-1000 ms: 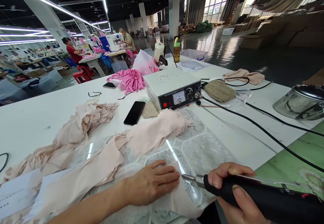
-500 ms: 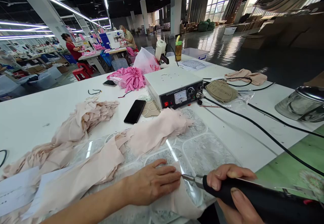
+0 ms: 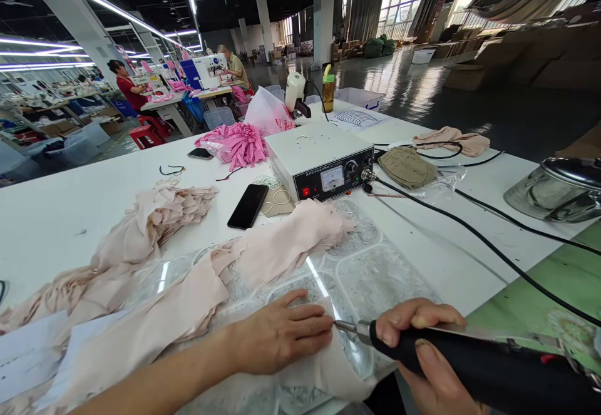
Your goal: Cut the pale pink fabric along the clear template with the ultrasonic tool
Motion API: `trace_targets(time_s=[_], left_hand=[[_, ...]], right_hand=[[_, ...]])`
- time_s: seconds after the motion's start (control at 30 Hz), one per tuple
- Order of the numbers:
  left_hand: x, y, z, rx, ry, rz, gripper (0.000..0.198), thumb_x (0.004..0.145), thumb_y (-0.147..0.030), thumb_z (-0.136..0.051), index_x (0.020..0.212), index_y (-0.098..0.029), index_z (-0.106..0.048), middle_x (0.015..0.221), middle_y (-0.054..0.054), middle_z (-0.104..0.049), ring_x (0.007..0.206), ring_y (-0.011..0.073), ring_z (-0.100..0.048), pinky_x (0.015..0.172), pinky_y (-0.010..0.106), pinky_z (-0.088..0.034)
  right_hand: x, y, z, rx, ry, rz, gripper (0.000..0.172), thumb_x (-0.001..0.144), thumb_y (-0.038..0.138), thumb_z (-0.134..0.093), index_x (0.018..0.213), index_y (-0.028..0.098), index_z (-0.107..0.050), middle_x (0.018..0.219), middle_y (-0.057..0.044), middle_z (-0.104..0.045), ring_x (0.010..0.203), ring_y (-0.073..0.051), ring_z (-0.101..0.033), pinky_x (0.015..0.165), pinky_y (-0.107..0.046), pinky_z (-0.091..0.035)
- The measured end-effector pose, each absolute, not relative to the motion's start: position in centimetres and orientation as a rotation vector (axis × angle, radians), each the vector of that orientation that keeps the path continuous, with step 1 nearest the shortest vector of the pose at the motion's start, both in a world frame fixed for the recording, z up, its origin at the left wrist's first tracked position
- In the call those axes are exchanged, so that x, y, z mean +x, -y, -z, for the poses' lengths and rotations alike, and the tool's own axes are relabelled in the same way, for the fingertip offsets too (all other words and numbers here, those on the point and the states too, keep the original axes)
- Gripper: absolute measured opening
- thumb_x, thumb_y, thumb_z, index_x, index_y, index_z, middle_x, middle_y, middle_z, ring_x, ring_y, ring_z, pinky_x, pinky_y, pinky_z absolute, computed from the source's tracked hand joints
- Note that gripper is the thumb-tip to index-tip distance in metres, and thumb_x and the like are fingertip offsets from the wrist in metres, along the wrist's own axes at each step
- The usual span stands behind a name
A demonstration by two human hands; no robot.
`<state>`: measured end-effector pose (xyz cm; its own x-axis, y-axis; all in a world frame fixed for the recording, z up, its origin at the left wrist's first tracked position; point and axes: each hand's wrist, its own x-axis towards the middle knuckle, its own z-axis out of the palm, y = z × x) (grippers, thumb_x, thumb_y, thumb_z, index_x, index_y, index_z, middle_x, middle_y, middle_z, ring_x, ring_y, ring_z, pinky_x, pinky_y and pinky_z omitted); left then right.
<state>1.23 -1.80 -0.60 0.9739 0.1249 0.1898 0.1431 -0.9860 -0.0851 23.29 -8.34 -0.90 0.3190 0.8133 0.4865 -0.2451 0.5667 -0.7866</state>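
My left hand lies flat with its fingers stretched out, pressing a thin piece of beige fabric onto a clear patterned mat. My right hand is wrapped round the black handle of a handheld ultrasonic tool. Its narrow metal tip meets the fabric right beside my left fingertips. More beige fabric pieces lie beyond my left hand, in one stack on the mat and another pile to the left. The lower edge of the held piece hangs near the table's front edge.
A control box with a dial stands behind the mat; its black cable runs along the right. Nearby are a phone, pink strips, a bottle, brown patterns and a lidded clear container. Co-workers sit at sewing machines far left.
The view has shifted slightly, so everything appears a little farther left. Both hands and the tool tip keep nearly the same place on the fabric.
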Motion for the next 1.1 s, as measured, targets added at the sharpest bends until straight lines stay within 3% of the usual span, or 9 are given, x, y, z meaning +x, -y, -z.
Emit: trace_targets(time_s=[0.23,0.4,0.67,1.1], left_hand=[[0.9,0.7,0.3,-3.048,0.111,0.315,0.027,0.100,-0.014,-0.038,0.118,-0.013,-0.058,0.131,0.004,-0.059,0.124,0.0167,-0.048,0.118,0.040,-0.010],[1.0,1.4,0.5,-3.060,0.195,0.302,0.023,0.099,-0.020,-0.045,0.118,-0.015,-0.057,0.128,0.006,-0.060,0.125,0.0173,-0.047,0.118,0.040,-0.012],[1.4,2.9,0.7,-3.039,0.344,0.274,0.027,0.099,-0.033,-0.045,0.122,-0.022,-0.055,0.125,0.005,-0.059,0.125,0.0200,-0.047,0.118,0.044,-0.005],[1.8,3.5,0.1,-3.033,0.410,0.252,0.026,0.097,-0.031,-0.047,0.122,-0.026,-0.055,0.120,0.004,-0.058,0.120,0.0201,-0.048,0.116,0.048,-0.009]], right_hand=[[24.0,9.2,1.5,-0.624,0.848,-0.844,0.011,0.085,0.030,-0.058,0.087,0.021,-0.052,0.074,0.001,-0.051,0.055,-0.011,-0.052,0.053,-0.028,-0.051],[24.0,9.5,2.2,-0.603,0.830,-0.900,0.010,0.085,0.031,-0.057,0.089,0.023,-0.052,0.075,0.001,-0.050,0.057,-0.012,-0.051,0.055,-0.029,-0.051],[24.1,10.1,3.1,-0.592,0.790,-0.932,0.010,0.085,0.030,-0.055,0.092,0.024,-0.051,0.078,0.001,-0.049,0.059,-0.012,-0.050,0.058,-0.029,-0.051],[23.9,9.7,2.6,-0.611,0.874,-0.892,0.008,0.087,0.029,-0.054,0.091,0.023,-0.051,0.078,0.001,-0.050,0.061,-0.012,-0.053,0.059,-0.028,-0.052]])
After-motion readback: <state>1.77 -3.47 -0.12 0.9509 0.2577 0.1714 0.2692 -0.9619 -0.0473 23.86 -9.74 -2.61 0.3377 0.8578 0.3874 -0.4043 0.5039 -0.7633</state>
